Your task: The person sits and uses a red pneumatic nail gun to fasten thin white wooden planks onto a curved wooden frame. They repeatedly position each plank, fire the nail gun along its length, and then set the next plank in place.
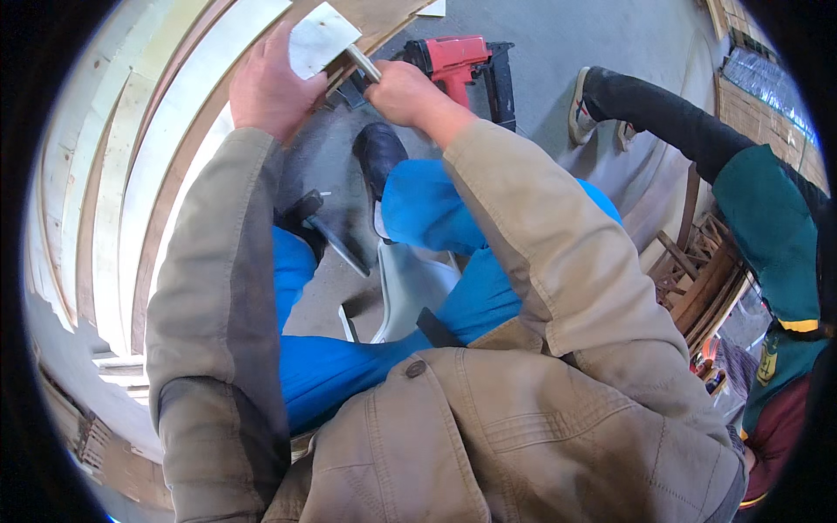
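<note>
At the top of the head view, my left hand (272,94) grips the edge of a pale, square-ended wooden piece (324,39), its thumb toward me. My right hand (408,91) is closed around a short, rod-like handle (363,64). The handle's far end meets the near corner of the pale piece; whether the two are joined I cannot tell. Just beyond my right hand, a red and black nail gun (455,59) rests on the floor. Long, pale boards (187,113) lie to the left of my left hand and run beneath it.
My blue-trousered legs (436,205) are bent below my arms, beside a pale plastic seat (410,283). On the right, another person in a green garment (767,231) has a dark-trousered leg (663,113) stretched toward the nail gun. Scrap wood (711,270) is heaped near that person.
</note>
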Tool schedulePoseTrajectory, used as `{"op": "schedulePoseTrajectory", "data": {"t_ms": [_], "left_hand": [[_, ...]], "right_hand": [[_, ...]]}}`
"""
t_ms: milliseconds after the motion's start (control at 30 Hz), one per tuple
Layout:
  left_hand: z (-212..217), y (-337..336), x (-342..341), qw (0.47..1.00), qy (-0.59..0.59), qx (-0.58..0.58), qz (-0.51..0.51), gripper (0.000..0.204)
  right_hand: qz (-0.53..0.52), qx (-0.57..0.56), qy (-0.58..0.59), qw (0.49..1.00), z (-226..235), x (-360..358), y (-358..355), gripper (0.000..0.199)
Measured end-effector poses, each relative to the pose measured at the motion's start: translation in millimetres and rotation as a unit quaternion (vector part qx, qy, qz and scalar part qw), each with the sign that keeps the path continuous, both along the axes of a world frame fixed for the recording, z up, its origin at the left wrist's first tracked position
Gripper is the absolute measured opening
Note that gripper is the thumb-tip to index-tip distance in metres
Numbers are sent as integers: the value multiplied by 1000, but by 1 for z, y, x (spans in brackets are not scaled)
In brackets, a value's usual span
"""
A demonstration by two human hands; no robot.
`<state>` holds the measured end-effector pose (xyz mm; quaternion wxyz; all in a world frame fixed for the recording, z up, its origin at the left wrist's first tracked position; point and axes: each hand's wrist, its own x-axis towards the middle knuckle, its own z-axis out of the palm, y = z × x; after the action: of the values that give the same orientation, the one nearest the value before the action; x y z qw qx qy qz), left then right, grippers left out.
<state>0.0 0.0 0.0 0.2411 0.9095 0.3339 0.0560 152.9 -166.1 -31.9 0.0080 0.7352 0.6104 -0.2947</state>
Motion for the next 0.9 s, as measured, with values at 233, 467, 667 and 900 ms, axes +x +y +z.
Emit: {"op": "schedulePoseTrajectory", "data": {"t_ms": [233,467,667,900], "left_hand": [[11,-5,15,998,63,9,17,78],[11,-6,17,998,58,27,22,78],[7,-5,16,998,49,39,14,74],[0,-4,12,999,28,45,1,70]], "right_hand": [[-71,66,40,995,-16,-2,-7,26],[-153,-5,84,985,-18,-5,-1,30],[-205,-25,109,972,-3,-5,1,34],[-250,-23,130,959,6,-4,0,38]]}}
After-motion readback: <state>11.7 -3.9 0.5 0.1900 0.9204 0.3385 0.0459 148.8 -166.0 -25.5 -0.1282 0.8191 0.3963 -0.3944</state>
